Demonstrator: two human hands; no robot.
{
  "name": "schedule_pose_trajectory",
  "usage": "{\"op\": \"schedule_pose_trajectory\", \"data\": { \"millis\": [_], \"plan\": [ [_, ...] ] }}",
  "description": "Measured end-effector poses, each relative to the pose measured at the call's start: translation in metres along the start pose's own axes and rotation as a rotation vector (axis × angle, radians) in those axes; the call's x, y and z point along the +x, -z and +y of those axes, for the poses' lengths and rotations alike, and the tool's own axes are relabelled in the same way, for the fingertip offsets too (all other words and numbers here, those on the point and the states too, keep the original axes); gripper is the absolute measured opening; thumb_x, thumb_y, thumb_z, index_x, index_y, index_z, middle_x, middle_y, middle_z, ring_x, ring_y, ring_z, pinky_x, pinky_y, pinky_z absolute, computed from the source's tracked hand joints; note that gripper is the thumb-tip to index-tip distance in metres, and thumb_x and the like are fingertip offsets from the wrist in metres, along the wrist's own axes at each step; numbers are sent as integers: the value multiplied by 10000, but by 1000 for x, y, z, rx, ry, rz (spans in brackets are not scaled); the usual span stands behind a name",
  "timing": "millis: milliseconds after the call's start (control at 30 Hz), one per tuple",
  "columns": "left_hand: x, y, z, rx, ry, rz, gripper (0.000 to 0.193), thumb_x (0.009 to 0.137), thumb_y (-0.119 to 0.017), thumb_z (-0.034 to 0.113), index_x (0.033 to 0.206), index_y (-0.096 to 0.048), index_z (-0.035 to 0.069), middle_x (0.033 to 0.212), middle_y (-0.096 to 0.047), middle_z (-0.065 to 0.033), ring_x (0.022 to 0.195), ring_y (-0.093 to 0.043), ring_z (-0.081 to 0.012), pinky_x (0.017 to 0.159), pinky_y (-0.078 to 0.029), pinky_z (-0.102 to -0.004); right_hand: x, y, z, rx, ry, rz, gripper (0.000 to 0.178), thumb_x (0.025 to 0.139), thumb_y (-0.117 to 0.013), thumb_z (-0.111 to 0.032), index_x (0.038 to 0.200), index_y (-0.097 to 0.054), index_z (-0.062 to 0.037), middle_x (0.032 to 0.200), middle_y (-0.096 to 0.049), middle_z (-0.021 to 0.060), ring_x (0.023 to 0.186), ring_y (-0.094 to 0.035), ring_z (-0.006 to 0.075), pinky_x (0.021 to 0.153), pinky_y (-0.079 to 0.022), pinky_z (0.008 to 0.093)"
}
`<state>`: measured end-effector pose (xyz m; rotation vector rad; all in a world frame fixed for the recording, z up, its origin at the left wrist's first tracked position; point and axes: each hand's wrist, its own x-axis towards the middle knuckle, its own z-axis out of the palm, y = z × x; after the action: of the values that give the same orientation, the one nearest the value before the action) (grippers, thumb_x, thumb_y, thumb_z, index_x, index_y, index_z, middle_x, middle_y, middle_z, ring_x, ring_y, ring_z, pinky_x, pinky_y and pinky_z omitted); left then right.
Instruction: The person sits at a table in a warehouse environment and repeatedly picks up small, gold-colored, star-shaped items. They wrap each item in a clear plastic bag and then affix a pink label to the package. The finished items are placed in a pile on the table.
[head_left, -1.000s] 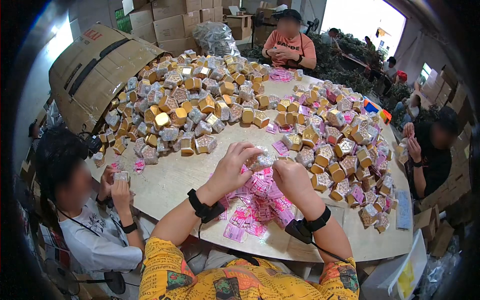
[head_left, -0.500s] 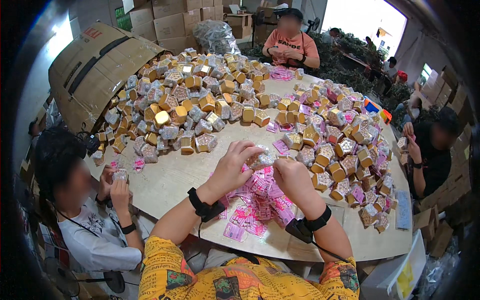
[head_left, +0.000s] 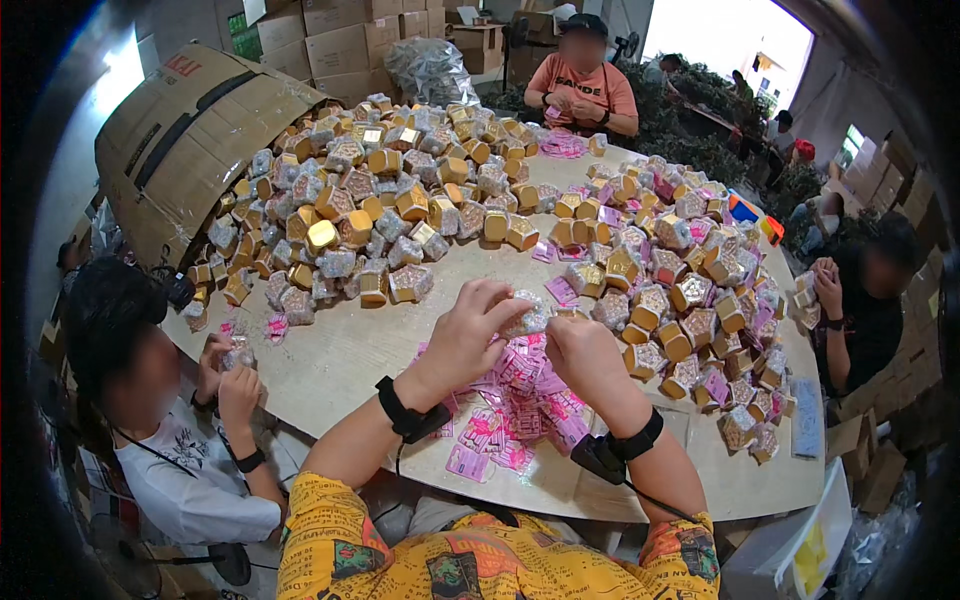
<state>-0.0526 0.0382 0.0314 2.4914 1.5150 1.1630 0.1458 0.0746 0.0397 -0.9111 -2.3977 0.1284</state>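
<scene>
My left hand (head_left: 468,328) grips a small faceted box (head_left: 527,312), silvery and glittery on the side that shows. Close against the box's right side is my right hand (head_left: 588,358), its fingers pinched together; whatever lies in that pinch is hidden. Both hands are raised above a loose heap of pink printed cards (head_left: 487,432) on the pale wooden table (head_left: 345,365). Each wrist wears a black strap.
A big pile of gold and silver boxes (head_left: 340,200) covers the far left, beside an open cardboard carton (head_left: 200,130). Another pile (head_left: 690,300), mixed with pink cards, lies to the right. Co-workers sit at left (head_left: 180,450), far side (head_left: 590,85) and right (head_left: 870,310).
My hands and the faceted box have hardly moved. The left co-worker's hands have shifted slightly around a box, and the right co-worker's hand has come down toward a box.
</scene>
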Motion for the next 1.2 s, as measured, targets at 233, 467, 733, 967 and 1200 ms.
{"op": "schedule_pose_trajectory", "data": {
  "millis": [233,467,733,967,1200],
  "plan": [
    [1,0,8,24,-12,39,541,641,-700,-2,1158,-613,132,1180,-514,-122,1148,-490,-337,944,-469,-414,2,-1,6,105,-93,-10,109,769,-626,-92,714,-609,0,687,-615,219,700,-630,390,659,-499,483],
    [-2,-5,8,45,-17,98,546,636,-710,-1,1156,-617,137,1177,-518,-124,1159,-490,-340,932,-477,-412,6,5,5,277,-246,-59,135,777,-604,-99,773,-667,21,734,-632,235,729,-634,398,696,-508,465],
    [-7,-8,8,86,-56,170,509,661,-717,7,1144,-619,137,1174,-532,-130,1160,-498,-347,906,-489,-422,9,11,6,376,-327,-103,174,771,-582,-104,788,-687,34,732,-637,248,690,-649,380,694,-522,434],
    [-8,-7,12,135,-75,172,510,657,-710,-3,1140,-614,130,1188,-522,-133,1156,-494,-353,888,-490,-421,9,10,3,403,-358,-116,183,768,-579,-103,797,-691,39,725,-636,252,677,-653,372,680,-523,426],
    [-12,-11,13,5,31,167,509,650,-680,7,1141,-598,113,1159,-520,-141,1108,-498,-355,930,-451,-430,6,4,9,451,-352,-105,172,786,-605,-107,808,-681,46,616,-598,148,570,-574,206,561,-462,352]
  ]
}}
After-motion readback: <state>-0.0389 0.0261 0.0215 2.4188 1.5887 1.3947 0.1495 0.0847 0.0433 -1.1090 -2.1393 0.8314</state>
